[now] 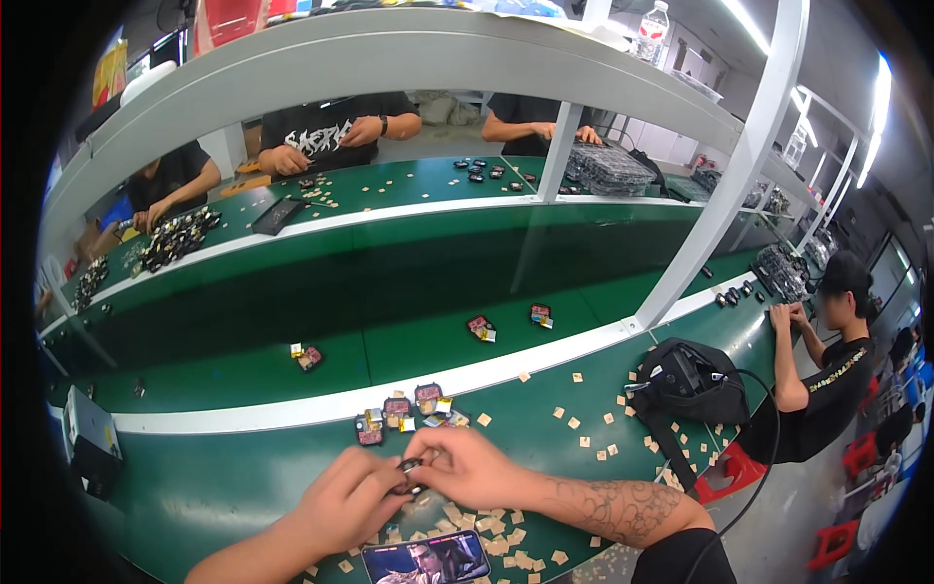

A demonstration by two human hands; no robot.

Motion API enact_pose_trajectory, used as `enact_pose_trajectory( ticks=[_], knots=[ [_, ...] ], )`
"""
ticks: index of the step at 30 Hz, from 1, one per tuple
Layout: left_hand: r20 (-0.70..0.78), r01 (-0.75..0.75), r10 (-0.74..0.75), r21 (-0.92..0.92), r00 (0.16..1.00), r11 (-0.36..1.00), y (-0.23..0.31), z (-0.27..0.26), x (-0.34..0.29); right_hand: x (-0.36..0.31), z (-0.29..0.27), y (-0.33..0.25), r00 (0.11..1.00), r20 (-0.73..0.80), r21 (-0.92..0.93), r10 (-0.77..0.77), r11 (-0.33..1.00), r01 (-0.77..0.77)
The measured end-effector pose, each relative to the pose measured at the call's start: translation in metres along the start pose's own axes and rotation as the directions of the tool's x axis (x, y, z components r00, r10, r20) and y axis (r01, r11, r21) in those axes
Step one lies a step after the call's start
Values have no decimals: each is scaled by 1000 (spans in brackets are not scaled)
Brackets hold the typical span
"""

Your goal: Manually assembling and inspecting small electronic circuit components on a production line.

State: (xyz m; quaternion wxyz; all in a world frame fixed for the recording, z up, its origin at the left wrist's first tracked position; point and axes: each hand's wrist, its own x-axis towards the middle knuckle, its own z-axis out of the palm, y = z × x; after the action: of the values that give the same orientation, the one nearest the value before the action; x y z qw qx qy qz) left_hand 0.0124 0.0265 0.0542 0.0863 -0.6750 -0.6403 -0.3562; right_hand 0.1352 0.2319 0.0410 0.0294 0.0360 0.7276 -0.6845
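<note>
Above the near edge of the green table, both hands meet around a small black casing (410,468). My left hand (342,498) pinches it from the left, and my right hand (465,467) grips its right side with thumb and fingers; they cover much of it. Just beyond them sits a cluster of black casings (398,409) with red boards and silver-and-yellow parts showing. Small beige square pieces (501,530) lie scattered beneath and right of my hands. A phone (428,559) playing a video lies below my wrists.
A black bag (687,384) with a cable rests at the right. Beyond a white rail, a green conveyor belt (409,336) carries a few casings. A grey box (90,438) stands left. White posts (715,185) rise ahead; co-workers sit opposite and at right.
</note>
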Motion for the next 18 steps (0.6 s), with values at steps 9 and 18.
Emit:
enact_pose_trajectory(
  ticks=[9,18],
  knots=[
    [236,95,-140,194,961,976,-85,102,174,-12,-249,31,392,-855,-473,-338,818,-327],
    [439,165,-233,187,868,968,-144,138,192,8,-284,74,369,-885,-465,-285,587,-662]
  ],
)
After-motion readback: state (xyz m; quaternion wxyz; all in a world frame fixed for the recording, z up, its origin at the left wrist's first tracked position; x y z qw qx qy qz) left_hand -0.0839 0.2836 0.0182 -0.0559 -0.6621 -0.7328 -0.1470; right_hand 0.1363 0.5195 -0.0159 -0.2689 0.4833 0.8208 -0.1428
